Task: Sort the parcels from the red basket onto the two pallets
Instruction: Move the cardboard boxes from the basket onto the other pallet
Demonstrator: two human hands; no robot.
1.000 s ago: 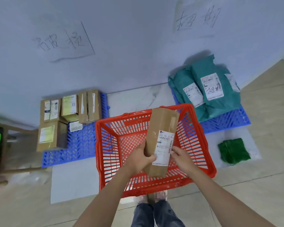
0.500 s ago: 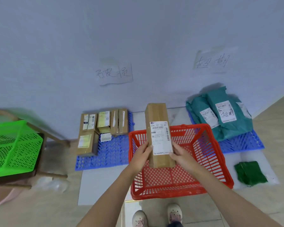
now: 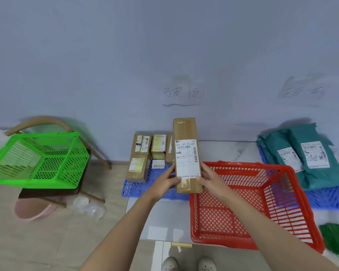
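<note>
I hold a long brown cardboard parcel (image 3: 186,153) upright between both hands, its white shipping label facing me. My left hand (image 3: 164,181) grips its lower left edge and my right hand (image 3: 210,178) grips its lower right edge. The parcel hangs over the gap between the red basket (image 3: 262,208), whose mesh floor shows no parcels, and the left blue pallet (image 3: 135,187), which carries several brown boxes (image 3: 143,155). The right blue pallet (image 3: 325,198) carries teal bagged parcels (image 3: 305,155).
A green basket (image 3: 39,161) sits on a wooden chair (image 3: 47,124) at the left, with a pink basin (image 3: 33,210) under it. A dark green bag (image 3: 337,241) lies on the floor at the right. Two handwritten paper signs (image 3: 182,92) hang on the wall.
The parcel has come up out of the red basket and shifted left, from tilted to upright. My view has swung left and farther back, bringing the green basket fully into view.
</note>
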